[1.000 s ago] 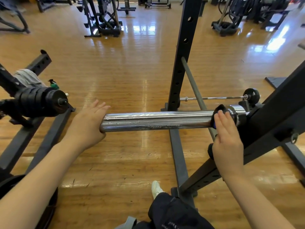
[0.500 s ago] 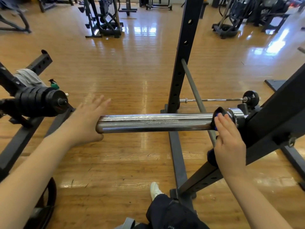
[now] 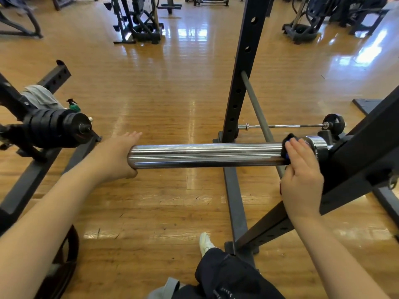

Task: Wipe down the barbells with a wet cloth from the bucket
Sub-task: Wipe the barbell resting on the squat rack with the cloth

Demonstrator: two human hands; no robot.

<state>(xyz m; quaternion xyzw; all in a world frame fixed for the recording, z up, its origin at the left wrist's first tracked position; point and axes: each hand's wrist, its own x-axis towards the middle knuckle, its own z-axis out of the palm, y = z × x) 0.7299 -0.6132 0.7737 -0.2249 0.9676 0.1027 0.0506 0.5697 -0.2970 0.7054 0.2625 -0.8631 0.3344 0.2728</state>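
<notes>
While the chrome barbell sleeve (image 3: 205,155) lies level across the middle of the view, its right end seated in the black rack (image 3: 364,152), the person has 1 hand at each end of it. The left hand (image 3: 116,157) is at the free left end of the sleeve, palm against the end face, fingers straight and reaching past it toward the floor; its grip is released, curled round nothing. The right hand (image 3: 301,180) lies over the sleeve's right end, just beside the collar, fingers straight and close together, pressing down on a dark cloth (image 3: 288,140) with a sliver of blue at its edge; only a small part of the cloth shows above and beside the fingertips, and it sits wrapped against the bar. This grip is likewise unclenched, flat on the cloth rather than pinching it. Behind the sleeve a black upright post (image 3: 239,83) with a row of holes rises from the wooden floor (image 3: 172,93), and a thinner bar (image 3: 287,126) with a small dark plate on its right end lies low beyond it. At the left, another barbell end loaded with black plates (image 3: 56,130) rests on a second rack, with a grey rag (image 3: 40,97) draped above it and a small green-topped bottle (image 3: 74,106) just beside. At the bottom edge are a dark trouser leg (image 3: 226,277) and a white shoe (image 3: 205,242) on the floor.
</notes>
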